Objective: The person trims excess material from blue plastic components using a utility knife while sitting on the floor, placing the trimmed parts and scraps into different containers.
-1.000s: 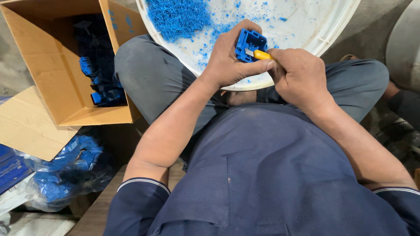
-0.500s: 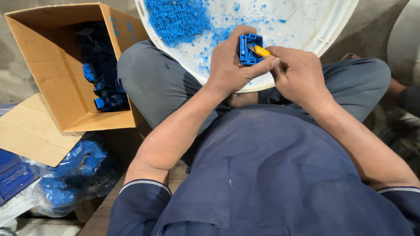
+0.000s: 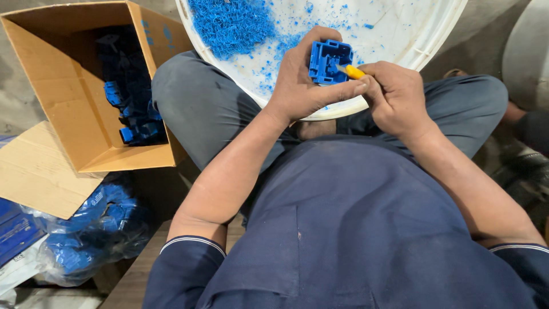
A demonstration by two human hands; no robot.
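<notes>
My left hand [image 3: 303, 86] grips a square blue plastic part [image 3: 328, 60], open side facing up, over the near rim of a large white basin [image 3: 400, 40]. My right hand [image 3: 394, 97] holds a small yellow-handled knife [image 3: 354, 72] whose tip rests at the part's right edge. Most of the handle is hidden inside my fist. Both hands sit close together above my lap, between my knees.
A heap of blue plastic shavings [image 3: 231, 23] lies in the basin. An open cardboard box [image 3: 74, 114] at left holds several blue parts [image 3: 131, 109]. A clear bag with more blue parts [image 3: 86, 234] lies at lower left, beside a blue carton [image 3: 14, 229].
Both hands stay together on the part and the knife, which turned slightly. The view has shifted a little.
</notes>
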